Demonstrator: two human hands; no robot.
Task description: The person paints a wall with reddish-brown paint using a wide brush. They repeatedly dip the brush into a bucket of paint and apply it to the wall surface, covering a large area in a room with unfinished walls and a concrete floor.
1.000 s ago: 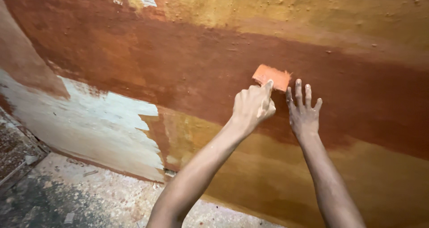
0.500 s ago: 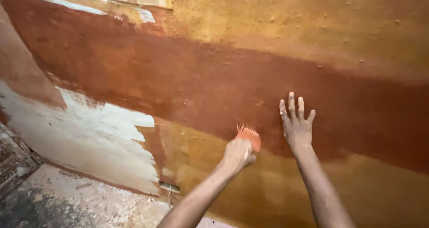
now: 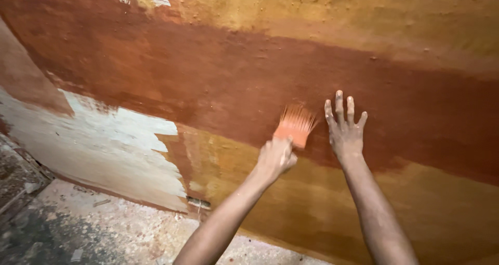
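While the right hand (image 3: 344, 131) is pressing flat, fingers spread, against the wall (image 3: 208, 78), the left hand (image 3: 275, 158) is gripping a brush (image 3: 295, 126). Its bristles are pointing upward onto the red-brown band.

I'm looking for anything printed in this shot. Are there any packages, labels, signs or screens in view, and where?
None that the picture shows.
Wall: painted in reddish-brown and ochre bands, with a whitish patch at lower left.
Brush: flat, orange-stained bristles, held against the wall by the left hand.
Right hand: spread flat on the wall beside the brush.
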